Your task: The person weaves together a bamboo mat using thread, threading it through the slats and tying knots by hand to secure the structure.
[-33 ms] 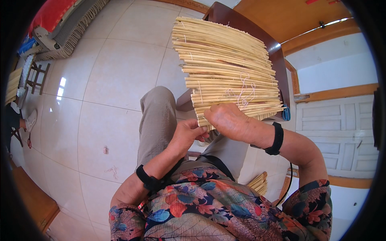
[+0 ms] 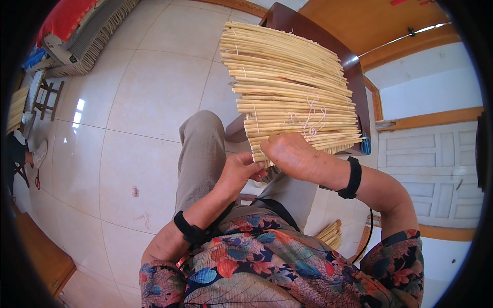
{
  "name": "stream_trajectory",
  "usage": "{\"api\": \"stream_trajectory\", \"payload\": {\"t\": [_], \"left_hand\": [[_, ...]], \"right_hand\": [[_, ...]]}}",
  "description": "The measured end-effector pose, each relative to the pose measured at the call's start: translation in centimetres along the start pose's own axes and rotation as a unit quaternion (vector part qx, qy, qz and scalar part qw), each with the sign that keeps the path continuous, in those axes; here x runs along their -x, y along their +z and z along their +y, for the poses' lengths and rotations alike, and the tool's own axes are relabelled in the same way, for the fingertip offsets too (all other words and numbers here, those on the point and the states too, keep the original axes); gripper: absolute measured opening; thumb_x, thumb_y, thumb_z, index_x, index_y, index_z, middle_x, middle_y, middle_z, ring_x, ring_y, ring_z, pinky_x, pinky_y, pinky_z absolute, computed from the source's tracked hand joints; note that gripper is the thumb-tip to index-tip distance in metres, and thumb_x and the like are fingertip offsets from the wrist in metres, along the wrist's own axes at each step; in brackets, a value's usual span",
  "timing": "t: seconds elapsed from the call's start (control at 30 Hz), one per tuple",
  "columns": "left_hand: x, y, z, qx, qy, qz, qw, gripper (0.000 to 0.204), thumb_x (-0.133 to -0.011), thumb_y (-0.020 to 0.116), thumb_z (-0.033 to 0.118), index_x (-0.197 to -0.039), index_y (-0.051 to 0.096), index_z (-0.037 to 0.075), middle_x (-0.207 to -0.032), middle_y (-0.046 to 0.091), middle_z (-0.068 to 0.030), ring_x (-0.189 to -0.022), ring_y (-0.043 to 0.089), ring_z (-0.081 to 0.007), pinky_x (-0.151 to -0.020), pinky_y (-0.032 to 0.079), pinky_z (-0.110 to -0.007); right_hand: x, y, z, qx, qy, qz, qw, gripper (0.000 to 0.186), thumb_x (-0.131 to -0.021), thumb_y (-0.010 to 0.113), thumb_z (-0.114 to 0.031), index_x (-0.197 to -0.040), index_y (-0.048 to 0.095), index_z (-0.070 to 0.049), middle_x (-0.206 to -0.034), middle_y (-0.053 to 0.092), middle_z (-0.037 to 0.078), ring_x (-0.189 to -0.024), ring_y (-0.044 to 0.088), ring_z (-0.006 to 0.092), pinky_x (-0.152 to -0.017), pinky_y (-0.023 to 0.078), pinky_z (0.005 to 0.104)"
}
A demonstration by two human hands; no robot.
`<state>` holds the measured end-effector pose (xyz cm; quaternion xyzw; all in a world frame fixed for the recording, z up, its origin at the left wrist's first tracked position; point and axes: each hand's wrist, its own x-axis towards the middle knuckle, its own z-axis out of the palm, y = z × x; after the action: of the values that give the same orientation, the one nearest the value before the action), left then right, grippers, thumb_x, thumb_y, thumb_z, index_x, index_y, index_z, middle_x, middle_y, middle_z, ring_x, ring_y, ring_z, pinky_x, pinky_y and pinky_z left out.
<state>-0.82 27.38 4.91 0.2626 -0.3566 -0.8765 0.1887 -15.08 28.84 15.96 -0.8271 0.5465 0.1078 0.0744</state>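
Observation:
A mat of pale reed stalks, tied across with thin thread, lies on a dark reddish-brown wooden table before me. Its near edge overhangs toward my lap. My left hand pinches the near left corner, thumb on top of the stalk ends. Right beside it, my right hand is bent down over the same edge with its fingers curled; they are turned away, so whatever they grip is hidden. A loose tangle of pinkish string rests on the stalks just beyond my right hand.
Blue cord hangs at the table's right corner. A bundle of stalks lies on the floor by my right side. String scraps are on the tiles. At far left are another person's shoe, red-handled scissors and a stool.

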Motion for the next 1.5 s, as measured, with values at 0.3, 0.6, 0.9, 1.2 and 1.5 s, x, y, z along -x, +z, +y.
{"api": "stream_trajectory", "payload": {"t": [0.3, 0.6, 0.9, 1.2, 1.5], "left_hand": [[0.2, 0.4, 0.6, -0.014, 0.006, -0.001, 1.0, 0.015, -0.083, 0.056, 0.01, -0.091, 0.061, -0.001, -0.078, 0.063, -0.0065, -0.068, 0.059, -0.0125, -0.059, 0.047, -0.024], [0.3, 0.7, 0.9, -0.009, -0.001, 0.004, 1.0, 0.016, -0.084, 0.053, 0.007, -0.094, 0.06, -0.003, -0.078, 0.062, -0.0074, -0.069, 0.058, -0.0128, -0.061, 0.048, -0.024], [-0.1, 0.3, 0.1, -0.018, -0.001, 0.003, 1.0, 0.016, -0.084, 0.053, 0.007, -0.093, 0.059, -0.005, -0.079, 0.062, -0.0084, -0.069, 0.058, -0.0136, -0.063, 0.049, -0.025], [0.0, 0.6, 0.6, -0.011, -0.002, 0.009, 1.0, 0.02, -0.082, 0.055, 0.009, -0.095, 0.059, -0.005, -0.083, 0.063, -0.0099, -0.073, 0.06, -0.0153, -0.064, 0.049, -0.025], [1.6, 0.7, 2.5, -0.012, 0.003, -0.071, 0.997, 0.025, -0.084, 0.044, 0.005, -0.104, 0.054, -0.005, -0.096, 0.061, -0.0138, -0.083, 0.061, -0.021, -0.07, 0.05, -0.031]], "right_hand": [[-0.2, 0.1, -0.8, -0.017, 0.039, 0.014, 0.999, 0.02, -0.068, 0.058, -0.008, -0.081, 0.049, 0.004, -0.061, 0.059, 0.017, -0.058, 0.062, 0.0305, -0.047, 0.049, 0.0366], [-0.3, 0.2, -1.3, -0.108, 0.076, -0.038, 0.991, 0.023, -0.069, 0.056, -0.004, -0.084, 0.041, 0.004, -0.06, 0.057, 0.018, -0.057, 0.06, 0.0331, -0.047, 0.048, 0.0389], [-0.3, 1.5, -1.5, -0.07, 0.082, 0.005, 0.994, 0.023, -0.074, 0.055, -0.01, -0.085, 0.042, 0.006, -0.061, 0.058, 0.018, -0.058, 0.062, 0.0301, -0.048, 0.049, 0.0367], [-0.2, 3.0, -2.5, -0.031, 0.106, 0.047, 0.993, 0.028, -0.068, 0.061, -0.009, -0.084, 0.041, 0.003, -0.069, 0.056, 0.02, -0.067, 0.06, 0.0312, -0.052, 0.048, 0.0377], [6.1, 0.8, -0.1, -0.112, 0.171, 0.21, 0.956, 0.044, -0.071, 0.06, -0.011, -0.112, 0.045, -0.002, -0.099, 0.055, 0.015, -0.096, 0.052, 0.0308, -0.08, 0.043, 0.04]]}}
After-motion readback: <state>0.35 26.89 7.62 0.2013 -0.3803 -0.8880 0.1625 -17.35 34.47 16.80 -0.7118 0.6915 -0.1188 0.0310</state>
